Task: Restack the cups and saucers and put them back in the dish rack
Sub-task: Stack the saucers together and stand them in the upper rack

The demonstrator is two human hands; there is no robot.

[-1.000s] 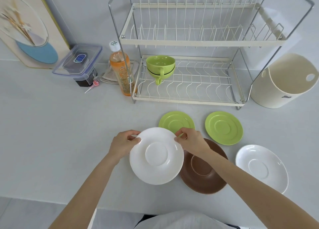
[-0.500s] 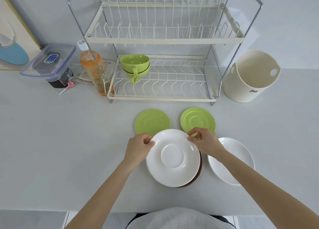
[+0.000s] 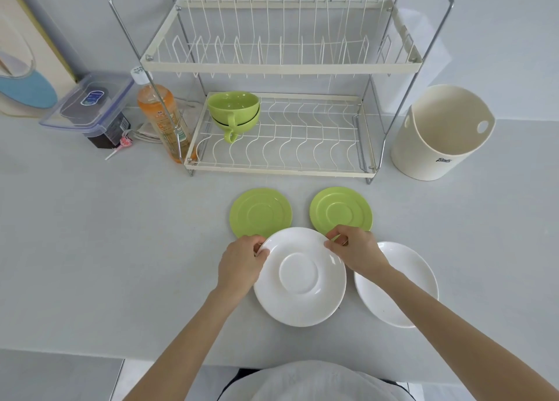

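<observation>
Both hands on white saucer (anything beneath hidden)

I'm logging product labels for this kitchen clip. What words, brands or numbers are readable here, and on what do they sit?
Nothing reads with certainty.
Cream plastic utensil holder: a dark script logo, too small to spell out.
Orange drink bottle with white cap: a printed label, blurred.
Clear plastic storage box with clip lid: a blue oval sticker, text illegible.
Dark jar under that box: a label too blurred to read.
The saucers, green cups and dish rack bear no visible text.
</observation>
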